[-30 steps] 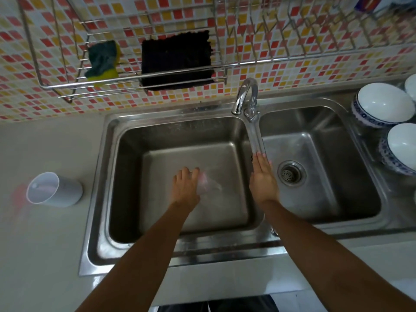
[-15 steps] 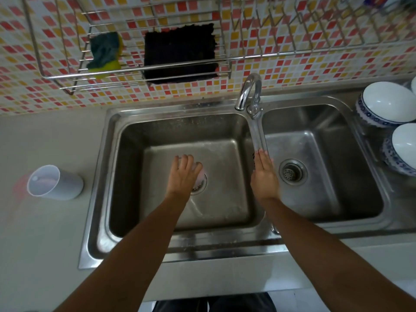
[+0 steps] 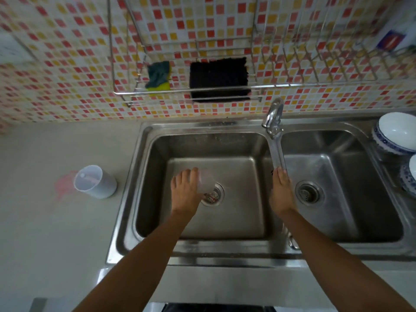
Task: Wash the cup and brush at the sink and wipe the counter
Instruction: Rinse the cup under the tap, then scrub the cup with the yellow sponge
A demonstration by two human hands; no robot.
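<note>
Over the last second the left hand (image 3: pixel 185 194), gripping a clear cup (image 3: pixel 206 182), has carried it right to sit over the drain (image 3: pixel 212 195) of the left sink (image 3: pixel 144 176), likely emptying it, while the flat, unclenched right hand (image 3: pixel 281 194) stays on the tap (image 3: pixel 277 154).

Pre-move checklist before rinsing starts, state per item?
1. Left hand holds clear cup: ok.
2. Cup over left basin drain: ok.
3. Right hand on faucet lever: ok.
4. Water running: cannot tell.
5. Faucet spout aimed over cup: not ok.
6. Second cup on counter, unwashed beside pink stain: not ok.
</note>
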